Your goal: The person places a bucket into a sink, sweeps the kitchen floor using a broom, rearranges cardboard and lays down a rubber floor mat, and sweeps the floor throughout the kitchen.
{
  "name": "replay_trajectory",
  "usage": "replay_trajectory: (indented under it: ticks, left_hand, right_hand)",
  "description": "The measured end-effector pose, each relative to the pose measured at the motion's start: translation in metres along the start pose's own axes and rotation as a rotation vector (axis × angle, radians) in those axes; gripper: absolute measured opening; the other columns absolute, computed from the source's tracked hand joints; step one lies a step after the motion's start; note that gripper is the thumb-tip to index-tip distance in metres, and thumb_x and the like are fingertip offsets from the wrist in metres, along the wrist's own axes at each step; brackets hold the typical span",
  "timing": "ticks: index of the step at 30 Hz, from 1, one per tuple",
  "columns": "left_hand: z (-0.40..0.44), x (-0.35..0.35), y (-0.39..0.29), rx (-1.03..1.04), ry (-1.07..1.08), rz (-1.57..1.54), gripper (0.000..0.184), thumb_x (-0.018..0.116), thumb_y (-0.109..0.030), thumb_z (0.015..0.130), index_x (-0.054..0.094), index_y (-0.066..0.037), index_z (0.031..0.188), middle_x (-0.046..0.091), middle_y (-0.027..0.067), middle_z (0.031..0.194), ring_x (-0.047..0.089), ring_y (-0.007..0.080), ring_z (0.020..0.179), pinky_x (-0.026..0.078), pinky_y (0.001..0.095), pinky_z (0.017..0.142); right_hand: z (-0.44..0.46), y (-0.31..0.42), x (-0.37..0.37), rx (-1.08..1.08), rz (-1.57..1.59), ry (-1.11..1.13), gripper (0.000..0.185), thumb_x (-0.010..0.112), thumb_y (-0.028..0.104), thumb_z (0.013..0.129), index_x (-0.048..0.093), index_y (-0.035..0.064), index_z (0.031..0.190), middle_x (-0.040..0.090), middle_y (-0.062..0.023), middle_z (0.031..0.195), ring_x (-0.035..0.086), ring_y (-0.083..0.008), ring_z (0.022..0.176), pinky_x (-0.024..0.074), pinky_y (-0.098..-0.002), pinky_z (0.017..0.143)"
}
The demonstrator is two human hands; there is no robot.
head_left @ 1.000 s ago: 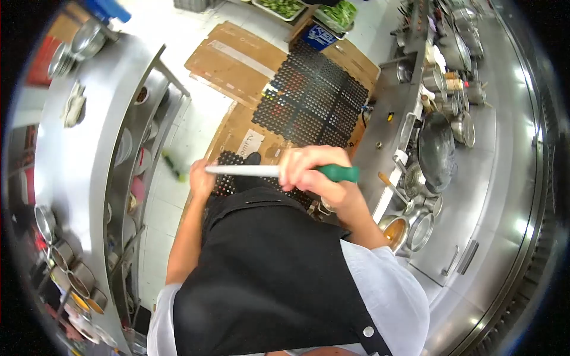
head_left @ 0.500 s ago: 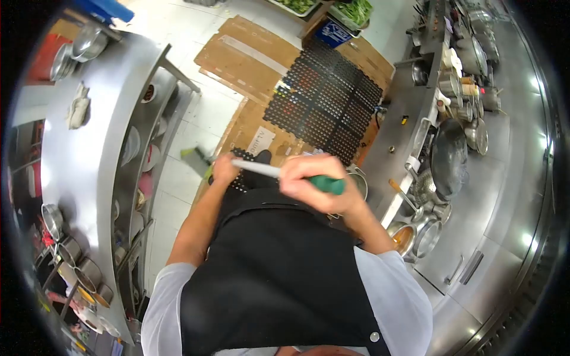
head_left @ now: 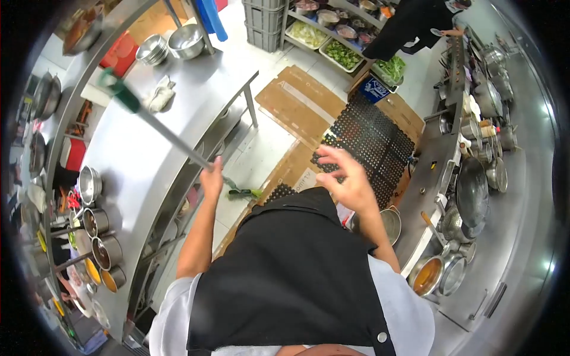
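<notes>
My left hand (head_left: 212,178) is wrapped around the grey handle of a broom (head_left: 172,137). The handle slants up to the left, its green grip end above the steel counter (head_left: 127,190). Down on the white tiles, beside the cardboard, is the broom's green and dark head (head_left: 242,193). My right hand (head_left: 349,181) holds nothing; its fingers are apart and partly bent, in front of my black apron (head_left: 279,267). Below that hand, a metal pot (head_left: 390,225) is partly hidden by my forearm.
Cardboard (head_left: 297,101) and a black perforated rubber mat (head_left: 371,142) cover part of the floor. Along the right runs a cooking line with a wok (head_left: 472,193) and several pots. A person in black (head_left: 409,26) stands at the far end, near greens (head_left: 342,55).
My right hand has let go of the broom and opened. The handle's green end has swung from the right over to the left. The view has shifted, showing more of the left counter.
</notes>
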State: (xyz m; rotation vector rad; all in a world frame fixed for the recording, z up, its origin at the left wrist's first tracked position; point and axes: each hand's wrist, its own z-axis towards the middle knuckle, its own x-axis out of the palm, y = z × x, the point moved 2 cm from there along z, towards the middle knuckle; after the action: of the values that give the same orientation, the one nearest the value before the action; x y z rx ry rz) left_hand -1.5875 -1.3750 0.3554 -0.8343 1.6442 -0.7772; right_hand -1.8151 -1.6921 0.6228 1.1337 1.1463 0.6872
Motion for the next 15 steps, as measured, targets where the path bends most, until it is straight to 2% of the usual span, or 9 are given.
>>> replay_trajectory:
  ticks: [2,4,6,8,9,12,13,14,15]
  left_hand:
    - [0.001,-0.028,-0.026,-0.037,-0.042,0.0,0.058,0.068,-0.056,0.096,0.073,-0.002,0.076,0.071,0.0121,0.073,0.066,0.0201,0.074,0.051,0.039,0.074]
    - [0.005,-0.016,-0.044,0.017,0.03,-0.017,0.058,0.068,-0.056,0.096,0.073,-0.002,0.076,0.071,0.0127,0.073,0.067,0.0219,0.074,0.051,0.0397,0.074]
    - [0.008,0.016,-0.083,0.085,0.111,-0.05,0.059,0.067,-0.057,0.096,0.073,-0.002,0.076,0.071,0.0133,0.073,0.067,0.0236,0.074,0.051,0.0403,0.073]
    - [0.002,0.052,-0.145,0.245,0.278,0.178,0.057,0.067,-0.057,0.095,0.074,-0.002,0.078,0.07,0.0147,0.071,0.068,0.0283,0.071,0.051,0.0415,0.072]
    - [0.005,0.077,-0.166,0.319,0.329,0.178,0.056,0.066,-0.055,0.095,0.074,-0.003,0.08,0.07,0.0187,0.072,0.07,0.0354,0.072,0.052,0.0456,0.072]
    - [0.016,0.141,-0.228,0.452,0.491,0.246,0.052,0.065,-0.053,0.095,0.076,-0.003,0.083,0.072,0.0213,0.074,0.073,0.0397,0.079,0.053,0.0494,0.072]
    - [0.016,0.161,-0.243,0.548,0.495,0.112,0.045,0.064,-0.049,0.096,0.077,-0.006,0.099,0.074,0.0246,0.084,0.073,0.0441,0.087,0.054,0.0524,0.073]
    - [0.02,0.186,-0.258,0.574,0.495,0.111,0.045,0.064,-0.049,0.096,0.077,-0.006,0.099,0.074,0.0246,0.084,0.073,0.0441,0.087,0.054,0.0524,0.073]
    - [0.025,0.211,-0.274,0.665,0.417,0.143,0.042,0.064,-0.047,0.095,0.075,-0.008,0.109,0.074,0.0261,0.09,0.072,0.0454,0.09,0.055,0.0526,0.073]
  right_hand:
    - [0.005,-0.002,0.02,0.017,-0.052,0.141,0.057,0.077,0.01,0.089,0.059,0.002,0.143,0.062,-0.0145,0.137,0.066,-0.0241,0.118,0.0597,-0.0338,0.087]
    - [0.018,-0.021,0.04,0.068,0.045,0.283,0.056,0.076,0.019,0.093,0.059,0.0036,0.144,0.063,-0.0151,0.138,0.066,-0.0246,0.119,0.0592,-0.0357,0.086]
    - [0.04,-0.046,0.054,-0.007,-0.009,0.296,0.062,0.077,0.028,0.092,0.057,0.0033,0.146,0.064,-0.0175,0.138,0.066,-0.0253,0.118,0.0574,-0.0356,0.089]
    - [0.066,-0.068,0.061,-0.109,-0.056,0.211,0.068,0.078,0.028,0.092,0.053,0.0011,0.149,0.061,-0.0196,0.14,0.066,-0.0274,0.116,0.0566,-0.038,0.092]
    - [0.08,-0.056,0.055,-0.112,-0.004,0.152,0.068,0.078,0.027,0.092,0.053,0.0004,0.149,0.06,-0.0203,0.141,0.067,-0.0277,0.115,0.0566,-0.0389,0.093]
    - [0.125,-0.041,0.028,-0.18,0.04,-0.044,0.065,0.076,0.027,0.093,0.053,-0.0008,0.147,0.061,-0.021,0.138,0.067,-0.0277,0.112,0.0568,-0.0404,0.092]
    - [0.141,-0.041,0.011,-0.237,0.041,-0.174,0.063,0.075,0.026,0.094,0.054,-0.0013,0.146,0.063,-0.0209,0.133,0.068,-0.0275,0.11,0.057,-0.041,0.091]
    - [0.159,-0.039,-0.011,-0.253,0.035,-0.193,0.063,0.075,0.026,0.094,0.054,-0.0013,0.146,0.063,-0.0209,0.133,0.068,-0.0275,0.11,0.057,-0.041,0.091]
    - [0.177,-0.039,-0.033,-0.184,0.011,-0.183,0.055,0.074,0.026,0.096,0.057,-0.0024,0.14,0.067,-0.0203,0.123,0.069,-0.0266,0.105,0.0567,-0.0406,0.088]
